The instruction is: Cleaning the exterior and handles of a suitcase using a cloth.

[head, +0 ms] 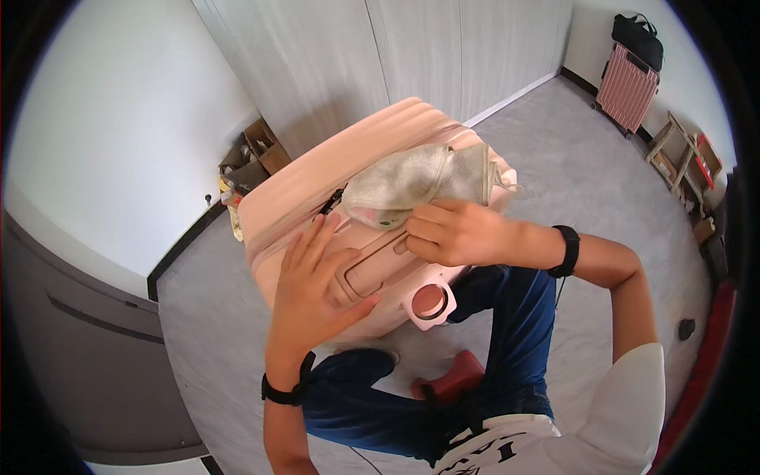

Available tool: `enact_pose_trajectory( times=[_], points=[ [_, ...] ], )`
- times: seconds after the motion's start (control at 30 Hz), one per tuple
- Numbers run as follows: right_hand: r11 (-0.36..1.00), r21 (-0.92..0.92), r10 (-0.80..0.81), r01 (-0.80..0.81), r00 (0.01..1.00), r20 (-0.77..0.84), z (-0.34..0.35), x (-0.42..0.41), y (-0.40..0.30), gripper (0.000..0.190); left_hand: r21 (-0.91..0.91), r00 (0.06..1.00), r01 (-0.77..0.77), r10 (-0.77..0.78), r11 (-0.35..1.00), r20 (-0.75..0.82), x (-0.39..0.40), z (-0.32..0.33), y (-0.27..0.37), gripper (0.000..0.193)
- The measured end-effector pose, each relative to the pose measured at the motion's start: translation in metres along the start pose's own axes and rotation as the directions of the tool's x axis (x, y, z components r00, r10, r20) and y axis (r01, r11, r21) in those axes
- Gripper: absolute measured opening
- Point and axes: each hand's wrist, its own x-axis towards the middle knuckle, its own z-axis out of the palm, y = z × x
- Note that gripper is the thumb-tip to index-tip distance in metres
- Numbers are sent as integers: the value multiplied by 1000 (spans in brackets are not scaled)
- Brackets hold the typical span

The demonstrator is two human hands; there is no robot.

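Note:
A pink hard-shell suitcase [309, 172] stands between my legs, its ribbed shell facing up and away from me. A recessed carry handle [380, 261] shows on its near face, and a round cup holder [428, 301] juts out beside it. My left hand [314, 285] lies on the suitcase left of the handle, fingers spread, holding nothing. A stained, light grey-beige cloth [409, 178] is draped over the top and right part of the suitcase. My right hand [457, 231] has its fingers curled on the cloth's near edge, just above the handle's right end; the fingertips are partly hidden.
Cardboard boxes [267, 145] stand by the wall behind the suitcase. A red stool [454, 380] shows between my legs. At the far right are another pink suitcase [629, 86] with a black bag [638, 38] on top, and a wooden folding stand [677, 148].

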Motion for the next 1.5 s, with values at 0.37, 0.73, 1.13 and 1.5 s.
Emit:
enact_pose_trajectory(
  times=[0.37, 0.73, 1.13, 1.5],
  points=[
    [997, 24, 82, -79, 974, -210, -64, 40, 38, 34, -120, 995, 97, -100, 988, -19, -4, 3, -7, 54],
    [253, 716, 647, -650, 664, 374, -22, -38, 82, 41, -164, 995, 85, -92, 983, -31, -1, 2, -4, 40],
    [346, 530, 937, -774, 261, -231, -27, -111, 27, 17, -149, 993, 120, -122, 982, -2, -4, 4, -5, 46],
    [245, 757, 920, -606, 391, 14, 3, -35, -119, 25, -224, 961, 276, -266, 935, 72, -6, 8, -5, 48]
  ],
)
